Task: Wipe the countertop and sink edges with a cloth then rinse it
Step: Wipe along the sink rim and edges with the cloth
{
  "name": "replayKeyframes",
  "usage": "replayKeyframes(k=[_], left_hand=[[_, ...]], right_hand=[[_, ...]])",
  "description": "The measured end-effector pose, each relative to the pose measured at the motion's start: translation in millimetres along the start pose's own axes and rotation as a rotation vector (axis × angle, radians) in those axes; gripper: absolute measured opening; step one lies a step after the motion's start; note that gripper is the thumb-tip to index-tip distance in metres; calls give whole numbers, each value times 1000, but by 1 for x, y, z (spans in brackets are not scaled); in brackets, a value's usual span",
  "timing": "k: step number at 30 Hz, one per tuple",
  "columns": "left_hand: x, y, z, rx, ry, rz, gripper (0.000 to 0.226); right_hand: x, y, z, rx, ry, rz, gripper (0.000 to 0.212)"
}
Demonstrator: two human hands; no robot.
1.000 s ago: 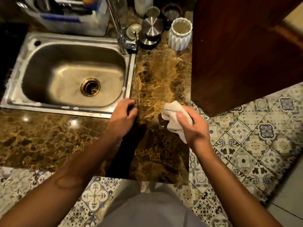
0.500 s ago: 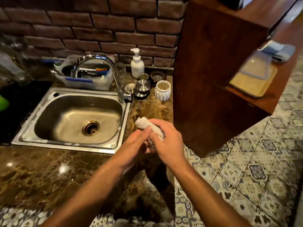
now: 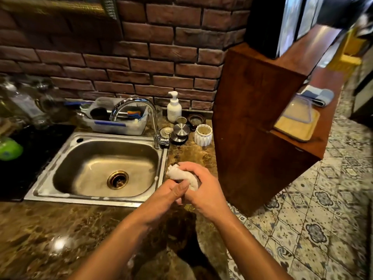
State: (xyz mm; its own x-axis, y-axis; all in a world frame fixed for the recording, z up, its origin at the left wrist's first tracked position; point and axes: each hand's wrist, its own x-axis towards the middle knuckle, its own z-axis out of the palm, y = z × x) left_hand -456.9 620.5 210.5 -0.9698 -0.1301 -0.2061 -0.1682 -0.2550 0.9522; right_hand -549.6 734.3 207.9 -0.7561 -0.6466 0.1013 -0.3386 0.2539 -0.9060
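Both my hands hold a bunched white cloth [image 3: 177,173] above the brown marble countertop [image 3: 60,239], just right of the steel sink [image 3: 96,200]. My right hand [image 3: 201,188] wraps around the cloth from the right. My left hand [image 3: 167,197] grips its lower end, thumb pressed on the fabric. White foam specks dot the sink's rim. The chrome tap [image 3: 141,110] arches over the basin, and no water shows. The drain [image 3: 117,179] lies bare.
A soap pump bottle [image 3: 174,110], metal lids [image 3: 181,130], a white ribbed cup [image 3: 203,135] and a dish tub [image 3: 119,124] stand behind the sink. A wooden cabinet [image 3: 256,128] rises at the right; a tray [image 3: 296,124] rests on its ledge. Green object [image 3: 9,148] at left.
My left hand left the sink's corner and joined the right on the cloth. The cloth became more tightly bunched between both hands. My view tilted up to the brick wall.
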Motion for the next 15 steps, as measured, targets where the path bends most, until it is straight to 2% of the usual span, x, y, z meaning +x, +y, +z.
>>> replayKeyframes(k=[4, 7, 12, 15], left_hand=[[-23, -1, -35, -104, 14, 12, 98], [-43, -4, -61, -88, -22, 5, 109], [-65, -5, -84, 2, -110, 30, 112], [-72, -2, -91, 90, -151, 19, 102]], right_hand=[[-10, -21, 33, 22, 23, -19, 37], [-18, -31, 61, 83, 2, 28, 39], [-26, -42, 96, 69, 36, 56, 45], [-32, -43, 108, 136, 49, 109, 43]])
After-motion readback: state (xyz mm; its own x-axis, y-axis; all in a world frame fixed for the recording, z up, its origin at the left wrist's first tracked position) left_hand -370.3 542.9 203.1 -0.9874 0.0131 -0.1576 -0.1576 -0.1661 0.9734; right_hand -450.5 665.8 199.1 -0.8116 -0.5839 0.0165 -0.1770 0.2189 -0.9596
